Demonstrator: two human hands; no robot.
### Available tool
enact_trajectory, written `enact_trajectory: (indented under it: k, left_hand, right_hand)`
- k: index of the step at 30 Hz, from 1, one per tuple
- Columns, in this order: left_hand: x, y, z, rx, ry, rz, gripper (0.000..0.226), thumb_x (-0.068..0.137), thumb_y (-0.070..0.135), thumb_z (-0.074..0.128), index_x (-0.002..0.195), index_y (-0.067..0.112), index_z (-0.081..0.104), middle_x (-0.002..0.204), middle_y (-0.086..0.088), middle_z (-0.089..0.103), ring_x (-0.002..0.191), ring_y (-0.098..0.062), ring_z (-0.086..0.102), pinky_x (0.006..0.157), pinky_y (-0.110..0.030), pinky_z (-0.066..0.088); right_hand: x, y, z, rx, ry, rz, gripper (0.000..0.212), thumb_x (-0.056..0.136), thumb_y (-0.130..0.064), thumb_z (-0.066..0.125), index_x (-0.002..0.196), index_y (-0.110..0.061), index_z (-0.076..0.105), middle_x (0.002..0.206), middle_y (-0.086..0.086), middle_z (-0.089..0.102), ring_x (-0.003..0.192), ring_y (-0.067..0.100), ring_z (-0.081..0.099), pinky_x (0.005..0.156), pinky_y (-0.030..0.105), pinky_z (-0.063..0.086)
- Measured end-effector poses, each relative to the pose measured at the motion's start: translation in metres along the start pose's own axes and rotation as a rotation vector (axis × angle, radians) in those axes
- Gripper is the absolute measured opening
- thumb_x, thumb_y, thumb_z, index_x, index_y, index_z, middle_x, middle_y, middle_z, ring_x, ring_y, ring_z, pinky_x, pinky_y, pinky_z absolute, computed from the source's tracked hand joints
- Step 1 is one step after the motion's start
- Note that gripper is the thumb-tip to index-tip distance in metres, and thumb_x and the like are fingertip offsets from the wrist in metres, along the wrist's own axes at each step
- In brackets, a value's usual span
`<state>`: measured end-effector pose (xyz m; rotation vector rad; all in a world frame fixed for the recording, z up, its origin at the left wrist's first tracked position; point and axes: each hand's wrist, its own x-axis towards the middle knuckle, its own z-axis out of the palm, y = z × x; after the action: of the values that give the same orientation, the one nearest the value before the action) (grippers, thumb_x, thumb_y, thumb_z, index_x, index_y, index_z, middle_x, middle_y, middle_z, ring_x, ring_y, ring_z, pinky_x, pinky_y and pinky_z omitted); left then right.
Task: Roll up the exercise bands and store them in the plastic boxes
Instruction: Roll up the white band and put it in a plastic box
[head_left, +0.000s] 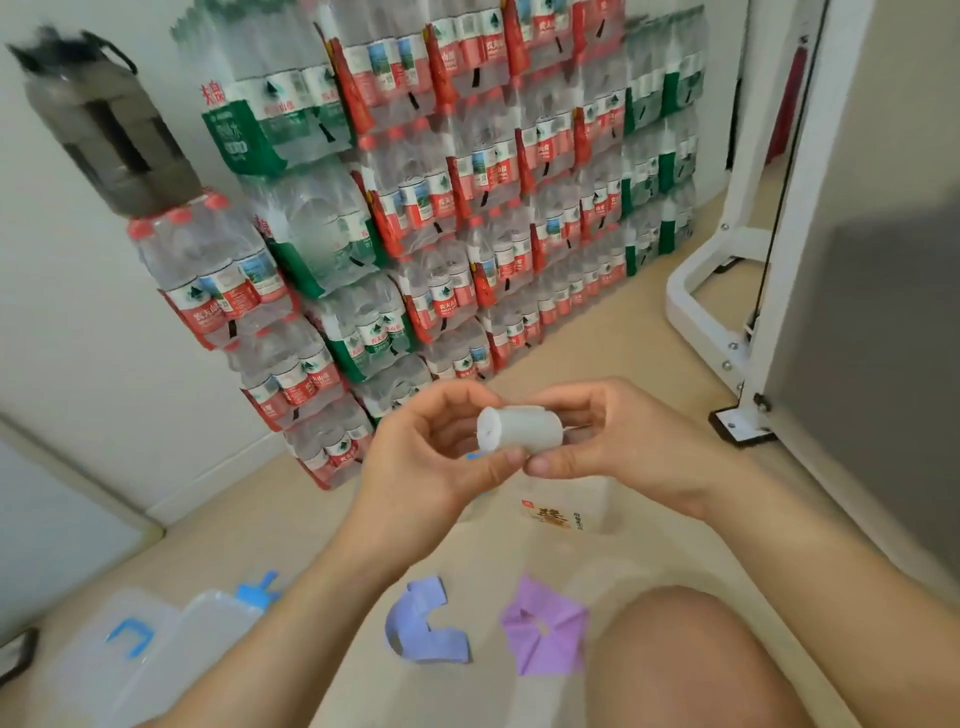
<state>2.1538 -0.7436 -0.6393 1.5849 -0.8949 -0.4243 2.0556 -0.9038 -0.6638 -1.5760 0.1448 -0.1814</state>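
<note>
Rolled band (519, 428) clamped between both hands, frame centre.
Left hand (431, 457) and right hand (613, 447) pinch it together; a slackened pinch would likely let it uncoil. The boxes (171, 639), lower left, are blurred, possibly lidded.

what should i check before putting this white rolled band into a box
1. Roll tight: ok, the white rolled exercise band is a compact cylinder.
2. Grip: ok, the left hand and right hand both pinch it.
3. Loose end secured: cannot tell, fingers cover it.
4. Box open: cannot tell, the clear plastic box with blue latches is blurred, on the floor by the left forearm.
5. All bands rolled: not ok, the lilac-blue flat band and purple flat band lie unrolled on the floor.
</note>
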Motion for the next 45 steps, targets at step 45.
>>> enact_trajectory:
  k: [45]
  left_hand:
    - [0.146, -0.434, 0.012, 0.612, -0.317, -0.323, 0.025, 0.087, 0.014, 0.055, 0.099, 0.027, 0.073, 0.095, 0.010, 0.057, 0.071, -0.005, 0.057, 0.073, -0.009, 0.040]
  right_hand:
    - [0.268, 0.415, -0.045, -0.126, 0.563, 0.719, 0.037, 0.071, 0.006, 0.066, 0.103, -0.012, 0.070, 0.087, -0.006, 0.065, 0.087, 0.025, 0.070, 0.083, 0.044, 0.058]
